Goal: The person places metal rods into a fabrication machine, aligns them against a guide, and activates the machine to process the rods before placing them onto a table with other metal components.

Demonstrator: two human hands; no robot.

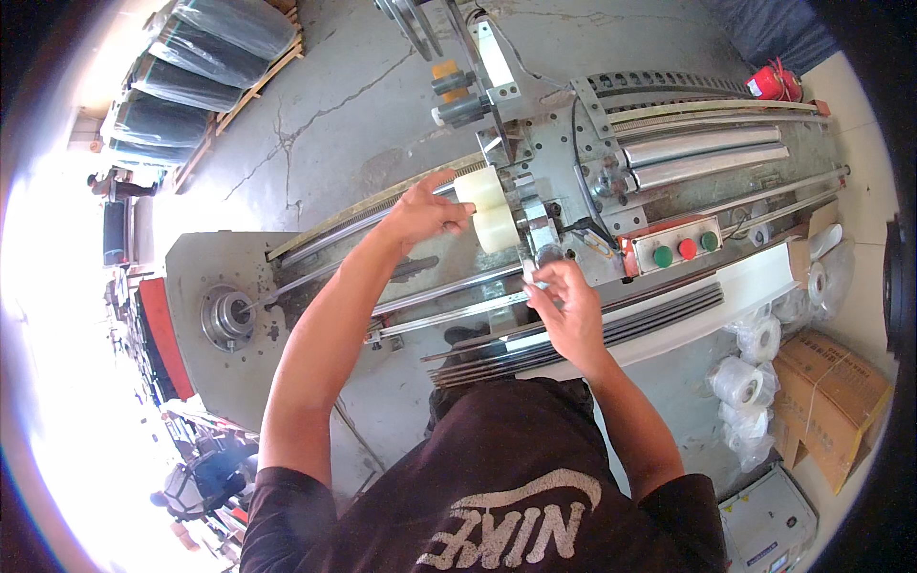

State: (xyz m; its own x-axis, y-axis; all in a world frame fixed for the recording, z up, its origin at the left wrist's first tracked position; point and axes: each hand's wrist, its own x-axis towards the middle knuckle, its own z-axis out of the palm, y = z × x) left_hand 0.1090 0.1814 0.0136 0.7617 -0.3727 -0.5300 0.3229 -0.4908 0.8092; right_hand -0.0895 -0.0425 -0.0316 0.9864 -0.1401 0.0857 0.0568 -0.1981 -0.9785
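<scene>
Two cream-coloured rollers [496, 229] sit side by side on the machine carriage in front of me. My left hand [425, 214] is at their left end, fingers bent and the tips against the rollers near the gap between them. Whatever those fingertips pinch, if anything, is too small to make out. To the right and nearer my body, my right hand [570, 304] is closed, thumb against fingers, on a small white piece [528, 271]. That piece is beside the metal block [543, 234] of the carriage.
Long metal rails [449, 289] run across the machine bed. At right are a control box [686, 246] with green and red buttons and two silver cylinders [707, 158]. Dark metal strips [592, 334] lie along the near side. Clear plastic rolls [740, 382] and a cardboard box [829, 406] stand lower right.
</scene>
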